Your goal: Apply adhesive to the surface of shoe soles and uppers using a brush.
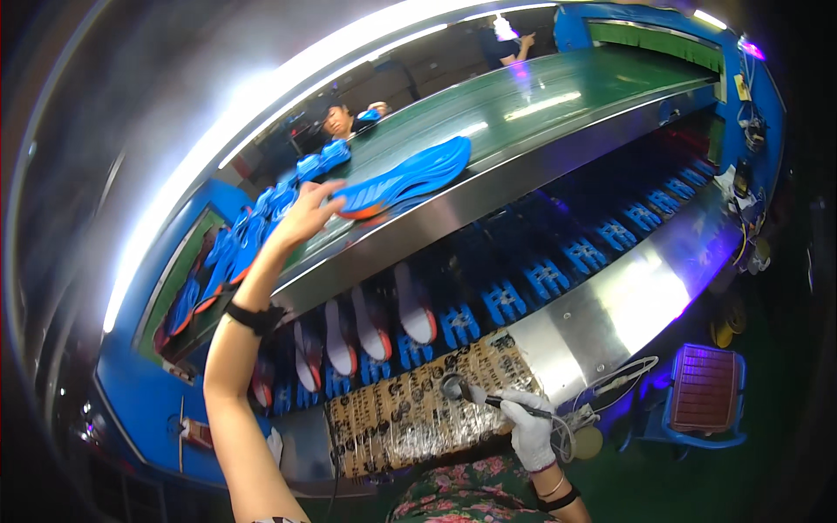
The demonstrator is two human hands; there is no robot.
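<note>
My bare left hand (309, 211) reaches up to the upper conveyor, fingers spread, the fingertips at the near end of a stack of blue shoe soles (405, 177) with orange patches. Whether it touches them I cannot tell for sure. In a white glove, my right hand (527, 429) is closed round the black handle of a brush-like tool (458, 388) with a round grey head. That head is over a cardboard-covered ledge (397, 418) wrapped in clear film. Beyond the ledge, several pale soles with red-orange edges (370, 327) lie on the lower conveyor's blue holders.
The green upper belt (558, 100) has a metal side rail (488, 185). More blue soles (248, 240) are piled at its left end. Empty blue holders (547, 279) line the lower conveyor. A co-worker (338, 122) is across the belt. A blue-framed chair (704, 392) stands right.
</note>
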